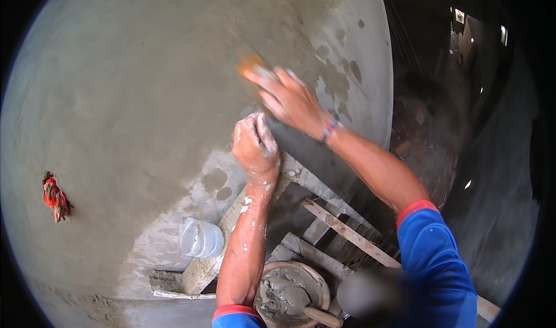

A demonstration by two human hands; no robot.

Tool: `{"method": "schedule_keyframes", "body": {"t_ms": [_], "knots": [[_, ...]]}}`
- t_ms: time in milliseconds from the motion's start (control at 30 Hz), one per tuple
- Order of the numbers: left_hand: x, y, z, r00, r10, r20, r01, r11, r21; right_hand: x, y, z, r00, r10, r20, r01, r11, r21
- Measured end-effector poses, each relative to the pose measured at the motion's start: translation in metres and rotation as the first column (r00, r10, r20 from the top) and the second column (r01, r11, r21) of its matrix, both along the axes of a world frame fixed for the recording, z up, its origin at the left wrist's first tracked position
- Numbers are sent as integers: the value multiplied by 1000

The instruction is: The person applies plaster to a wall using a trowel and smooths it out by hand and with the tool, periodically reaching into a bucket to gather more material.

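My right hand (292, 102), with a band on its wrist, is closed on a motion-blurred flat tool with an orange part (251, 64), held at the wet grey plaster wall (133, 96). The smear hides the tool's exact kind. Just below and to the left, my left hand (255, 144) is curled into a fist, spotted with pale plaster. Whatever its fingers may hold is hidden. Beneath my arms sits a round basin (320, 276) of wet mortar (278, 281). A trowel (298, 301) with a wooden handle rests in it.
A translucent plastic bucket (200, 238) stands beside a plank (229, 224) left of my left forearm. Wooden boards (347, 229) form scaffolding below. A red crumpled bag or cloth (55, 198) sticks out of the wall. Past the wall's right edge lies a dark, deep space (428, 125).
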State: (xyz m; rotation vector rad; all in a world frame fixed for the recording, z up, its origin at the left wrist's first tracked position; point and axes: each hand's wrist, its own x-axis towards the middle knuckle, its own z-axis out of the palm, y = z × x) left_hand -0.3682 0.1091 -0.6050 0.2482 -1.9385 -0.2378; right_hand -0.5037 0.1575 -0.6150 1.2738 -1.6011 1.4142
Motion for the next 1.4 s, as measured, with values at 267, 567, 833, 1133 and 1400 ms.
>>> {"method": "schedule_keyframes", "body": {"t_ms": [267,567,833,1133,1400], "knots": [[-8,-2,4,995,-49,-87,36,989,-143,-75,46,-17,972,-141,188,170,974,-149],[0,2,2,1000,-18,-13,17,999,-41,-30,-6,156,954,-195,-228,181,980,-80],[-5,5,4,998,-18,-57,15,998,-55,-151,33,-50,814,-199,546,253,967,-24],[-1,1,5,996,-40,-83,31,994,-104,-24,18,99,984,-131,118,117,986,118],[-7,3,4,993,-73,-96,63,992,-108,-104,22,18,908,-136,396,188,978,-95]]}}
